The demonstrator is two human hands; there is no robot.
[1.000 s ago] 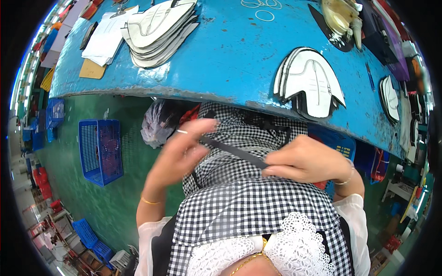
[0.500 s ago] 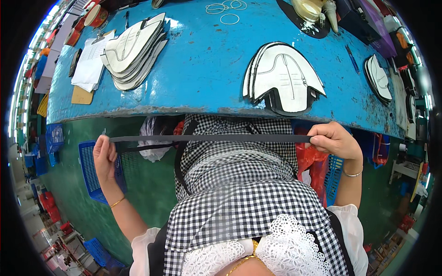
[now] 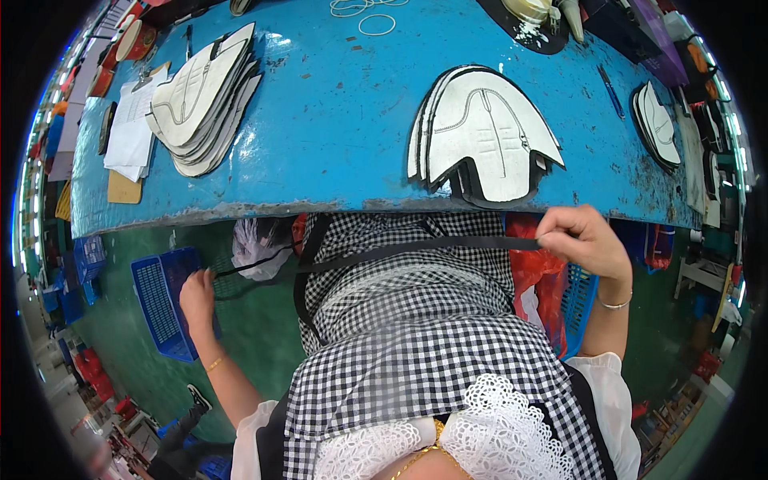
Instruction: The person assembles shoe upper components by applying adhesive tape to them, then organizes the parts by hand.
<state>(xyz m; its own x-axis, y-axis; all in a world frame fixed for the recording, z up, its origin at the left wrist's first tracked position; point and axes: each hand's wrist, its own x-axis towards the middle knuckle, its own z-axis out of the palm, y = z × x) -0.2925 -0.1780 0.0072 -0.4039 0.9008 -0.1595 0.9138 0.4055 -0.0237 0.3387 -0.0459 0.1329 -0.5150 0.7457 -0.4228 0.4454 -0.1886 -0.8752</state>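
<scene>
Black strap [image 3: 416, 250] stretched taut below blue worktop [image 3: 336, 152] edge, right end pinched by right hand [image 3: 580, 240], left end gripped by left hand [image 3: 198, 294] near blue basket [image 3: 164, 308], shoe-upper stack [image 3: 484, 132] beyond

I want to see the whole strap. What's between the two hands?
In the head view, a black strap stretches between the left hand and right hand, crossing the checked-dress lap below the blue table.
</scene>
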